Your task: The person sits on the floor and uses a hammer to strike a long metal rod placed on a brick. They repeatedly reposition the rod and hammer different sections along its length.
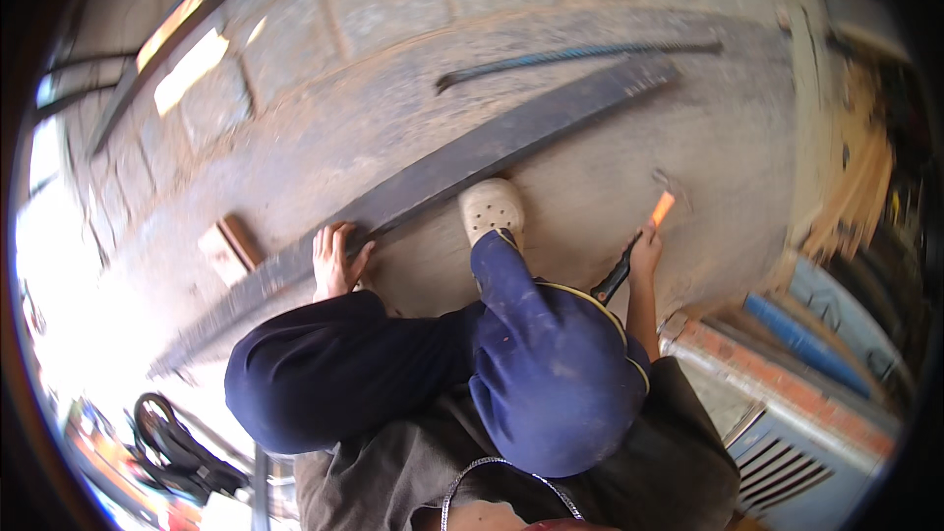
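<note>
A long dark beam [511,140] runs slantwise across the ground, from the lower left to the upper right. My left hand [337,258] grips it left of the middle, with the fingers bent over its top and the thumb at the near side. In my right hand [644,254] is a hammer [664,208] with an orange and black handle, held low at the right, apart from the beam. Its metal head is blurred and points away from me. My foot in a light clog [492,208] stands against the beam's near edge.
Beyond the beam lies a thin twisted bar [580,59]. A small reddish-brown block [231,248] touches or nearly touches the beam's far side at left. At right stand a louvred metal cabinet [787,462], blue panels [806,344] and wooden boards [851,157]. A paved strip [393,0] runs behind.
</note>
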`<state>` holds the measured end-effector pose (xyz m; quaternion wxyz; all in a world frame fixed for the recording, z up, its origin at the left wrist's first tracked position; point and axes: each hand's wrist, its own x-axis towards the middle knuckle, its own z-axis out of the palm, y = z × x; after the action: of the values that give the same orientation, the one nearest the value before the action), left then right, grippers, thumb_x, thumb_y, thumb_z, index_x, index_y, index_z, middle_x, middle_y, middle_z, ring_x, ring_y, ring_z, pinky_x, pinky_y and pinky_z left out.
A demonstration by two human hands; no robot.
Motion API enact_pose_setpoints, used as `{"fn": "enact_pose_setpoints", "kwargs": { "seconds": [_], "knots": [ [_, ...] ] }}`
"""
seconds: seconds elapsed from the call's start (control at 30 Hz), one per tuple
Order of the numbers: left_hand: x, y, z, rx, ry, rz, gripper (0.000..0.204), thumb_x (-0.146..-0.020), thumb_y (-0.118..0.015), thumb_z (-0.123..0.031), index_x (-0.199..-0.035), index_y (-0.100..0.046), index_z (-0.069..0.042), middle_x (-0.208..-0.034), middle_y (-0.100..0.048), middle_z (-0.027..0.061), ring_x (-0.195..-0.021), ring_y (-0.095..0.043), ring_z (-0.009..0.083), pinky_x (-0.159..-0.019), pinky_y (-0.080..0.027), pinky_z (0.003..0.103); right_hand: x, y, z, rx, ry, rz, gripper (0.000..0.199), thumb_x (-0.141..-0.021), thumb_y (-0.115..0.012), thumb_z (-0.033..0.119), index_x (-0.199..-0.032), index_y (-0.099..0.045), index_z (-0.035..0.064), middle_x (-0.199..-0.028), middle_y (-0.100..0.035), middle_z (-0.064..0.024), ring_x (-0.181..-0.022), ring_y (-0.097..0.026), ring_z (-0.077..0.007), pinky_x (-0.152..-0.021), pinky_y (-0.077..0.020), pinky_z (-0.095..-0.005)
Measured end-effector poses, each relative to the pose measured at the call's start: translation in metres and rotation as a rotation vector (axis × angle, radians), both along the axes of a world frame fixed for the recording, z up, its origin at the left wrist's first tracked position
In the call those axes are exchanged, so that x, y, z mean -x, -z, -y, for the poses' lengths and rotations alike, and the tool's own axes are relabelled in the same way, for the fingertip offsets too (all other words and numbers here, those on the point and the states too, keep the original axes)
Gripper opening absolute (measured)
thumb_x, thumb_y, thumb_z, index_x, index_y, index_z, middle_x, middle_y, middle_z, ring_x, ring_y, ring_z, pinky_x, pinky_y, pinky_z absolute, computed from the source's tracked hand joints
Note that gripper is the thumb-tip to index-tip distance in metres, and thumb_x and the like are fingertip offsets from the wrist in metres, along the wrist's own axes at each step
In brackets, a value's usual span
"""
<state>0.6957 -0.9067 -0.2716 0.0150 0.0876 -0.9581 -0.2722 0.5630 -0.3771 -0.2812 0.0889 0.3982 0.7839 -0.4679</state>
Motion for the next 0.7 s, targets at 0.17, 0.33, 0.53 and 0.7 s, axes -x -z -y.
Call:
{"fn": "enact_pose_setpoints", "kwargs": {
  "seconds": [0.17, 0.33, 0.53, 0.7],
  "knots": [
    [-0.063, -0.012, -0.001, -0.287, -0.459, -0.158, 0.033, -0.072, -0.073, -0.004, -0.102, -0.058, -0.002, -0.1, -0.058, 0.0141, -0.087, -0.058, 0.0275, -0.08, -0.046, 0.034, -0.039, 0.043, -0.064, -0.788, -0.444, 0.101, 0.039, -0.097, -0.047, 0.036, -0.106, -0.055, -0.0007, -0.073, -0.06, -0.0152, -0.072, -0.062, -0.0359, -0.07, -0.0504, -0.0426],
    [-0.217, 0.018, 0.054, -0.308, -1.819, -0.407, 0.032, -0.101, -0.04, -0.035, -0.105, -0.051, -0.004, -0.096, -0.061, 0.008, -0.083, -0.055, 0.0167, -0.081, -0.044, 0.033, 0.036, -0.035, 0.08, -0.897, -0.736, -0.358, 0.034, -0.094, -0.055, 0.028, -0.115, -0.057, 0.0012, -0.112, -0.059, -0.0186, -0.101, -0.057, -0.0365, -0.09, -0.044, -0.0413],
    [-0.257, 0.039, 0.155, -1.067, -2.124, -0.747, 0.094, -0.093, -0.037, -0.062, -0.143, -0.007, 0.012, -0.148, -0.023, 0.0295, -0.139, -0.024, 0.0374, -0.115, -0.025, 0.044, 0.112, -0.06, 0.326, -0.3, -1.461, -0.4, 0.029, -0.094, -0.055, 0.031, -0.099, -0.061, 0.0025, -0.096, -0.064, -0.0147, -0.091, -0.062, -0.0309, -0.079, -0.048, -0.0392],
    [-0.259, 0.041, 0.21, -1.023, -2.032, -0.677, 0.1, -0.084, -0.053, -0.065, -0.147, -0.012, 0.001, -0.148, -0.023, 0.0297, -0.139, -0.024, 0.0369, -0.115, -0.025, 0.048, 0.116, -0.002, 0.415, -0.44, -1.994, 0.267, 0.065, -0.095, -0.038, 0.057, -0.079, -0.064, -0.0002, -0.08, -0.064, -0.0197, -0.077, -0.064, -0.0325, -0.075, -0.0497, -0.0462]
  ]
}}
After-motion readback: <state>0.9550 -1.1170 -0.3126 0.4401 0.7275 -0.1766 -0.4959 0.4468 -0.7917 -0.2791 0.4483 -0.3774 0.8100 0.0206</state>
